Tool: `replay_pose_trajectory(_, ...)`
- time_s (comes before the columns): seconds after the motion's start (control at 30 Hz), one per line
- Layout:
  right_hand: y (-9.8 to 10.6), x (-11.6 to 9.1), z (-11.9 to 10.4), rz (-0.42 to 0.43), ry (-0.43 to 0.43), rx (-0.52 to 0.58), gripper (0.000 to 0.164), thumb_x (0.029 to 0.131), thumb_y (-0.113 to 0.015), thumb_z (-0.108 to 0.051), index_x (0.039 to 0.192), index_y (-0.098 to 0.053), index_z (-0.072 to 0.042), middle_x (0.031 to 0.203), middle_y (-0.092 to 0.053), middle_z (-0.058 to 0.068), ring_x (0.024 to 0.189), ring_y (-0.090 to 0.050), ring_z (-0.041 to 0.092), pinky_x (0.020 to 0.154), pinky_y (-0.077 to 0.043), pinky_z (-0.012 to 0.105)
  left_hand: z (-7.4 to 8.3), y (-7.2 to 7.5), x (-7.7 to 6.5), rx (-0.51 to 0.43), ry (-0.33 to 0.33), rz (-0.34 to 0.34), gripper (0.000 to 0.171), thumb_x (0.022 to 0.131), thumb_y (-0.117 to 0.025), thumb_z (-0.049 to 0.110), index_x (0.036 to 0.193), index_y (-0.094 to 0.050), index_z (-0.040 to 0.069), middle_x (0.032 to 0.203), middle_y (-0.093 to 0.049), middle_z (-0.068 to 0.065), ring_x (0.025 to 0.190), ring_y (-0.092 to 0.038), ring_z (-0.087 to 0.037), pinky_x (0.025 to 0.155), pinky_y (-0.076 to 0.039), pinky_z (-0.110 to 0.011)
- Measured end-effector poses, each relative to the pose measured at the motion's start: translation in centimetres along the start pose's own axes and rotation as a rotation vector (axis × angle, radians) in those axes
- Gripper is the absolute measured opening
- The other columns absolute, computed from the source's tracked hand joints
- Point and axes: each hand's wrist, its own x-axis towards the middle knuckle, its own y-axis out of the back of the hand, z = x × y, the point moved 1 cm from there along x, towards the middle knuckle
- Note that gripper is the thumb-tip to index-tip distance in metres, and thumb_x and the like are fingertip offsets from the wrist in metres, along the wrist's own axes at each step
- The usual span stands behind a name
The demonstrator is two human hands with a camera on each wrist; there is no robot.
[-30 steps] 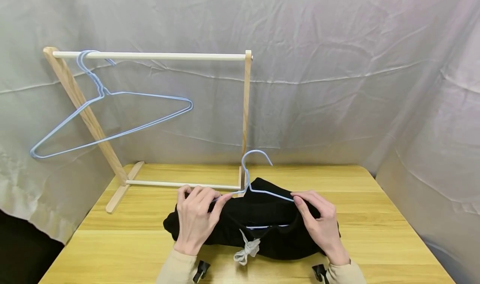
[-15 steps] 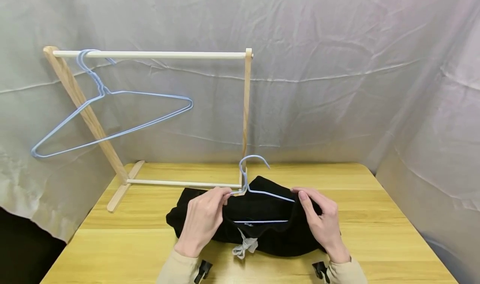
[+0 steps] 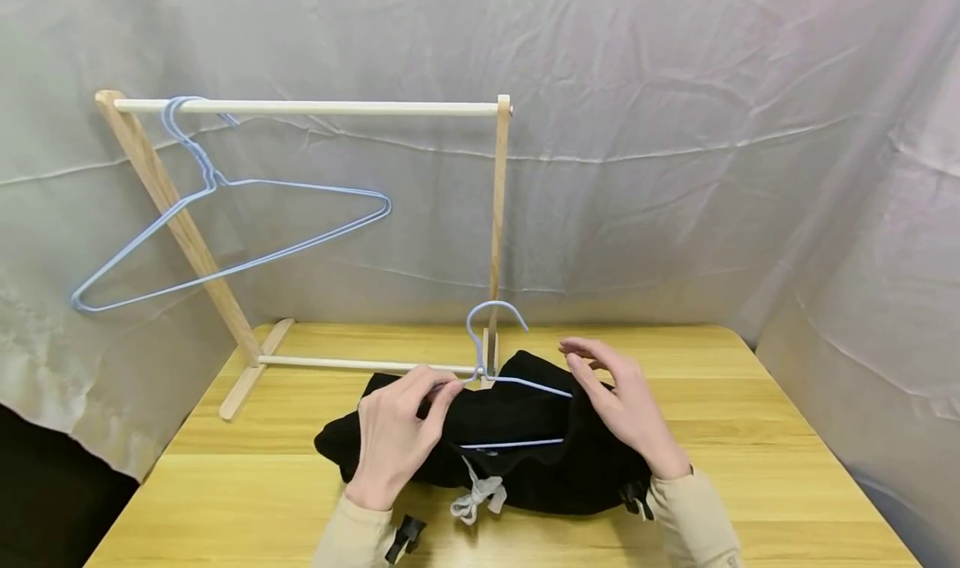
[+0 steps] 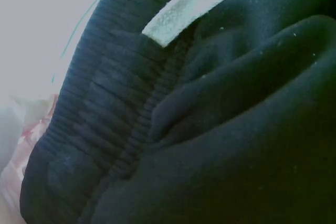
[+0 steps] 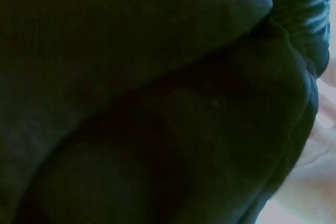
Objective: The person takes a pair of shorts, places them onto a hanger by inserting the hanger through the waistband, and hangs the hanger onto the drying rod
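Note:
A light blue wire hanger sits inside the open waist of black drawstring pants or shorts, its hook standing up toward the back. Its lower bar shows across the waist opening. My left hand pinches the hanger's left arm near the neck. My right hand is raised over the right side of the garment, fingers loosely bent and holding nothing. A grey drawstring bow hangs in front. The left wrist view shows the gathered waistband close up; dark cloth fills most of the right wrist view.
A wooden garment rack stands at the back left of the wooden table, its right post just behind the held hanger's hook. More blue hangers hang at the rack's left end. A grey curtain surrounds the back and sides.
My right hand has let go of the garment and the hanger's right arm and lifted. The hanger has shifted slightly left. My left hand has moved its pinch on the hanger.

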Motion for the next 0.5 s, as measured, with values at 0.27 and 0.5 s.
replay_pose_trajectory(0.27,-0.1,3.7,-0.7,-0.094,-0.010,0.038,0.025,0.099,-0.061,-0.009,0.123,-0.068,-0.007,0.111,-0.075,0.009,0.096,-0.067,0.006,0.080,-0.056,0.026,-0.8,1.1,0.3,-0.006,0.052,0.062,0.007,0.089,-0.076,0.027,0.085,-0.076,0.022,0.071,-0.067,0.012,0.047,-0.044,-0.001,0.045,-0.024,-0.012)
replay_pose_trajectory(0.5,-0.2,8.4,-2.0,-0.181,-0.067,0.090,0.034,0.100,-0.061,-0.013,0.132,-0.062,-0.004,0.119,-0.070,0.018,0.092,-0.070,0.023,0.074,-0.056,0.024,-1.4,2.1,0.6,0.028,0.077,0.065,0.005,0.087,-0.077,0.026,0.085,-0.076,0.022,0.069,-0.065,0.011,0.047,-0.042,-0.003,0.045,-0.023,-0.013)
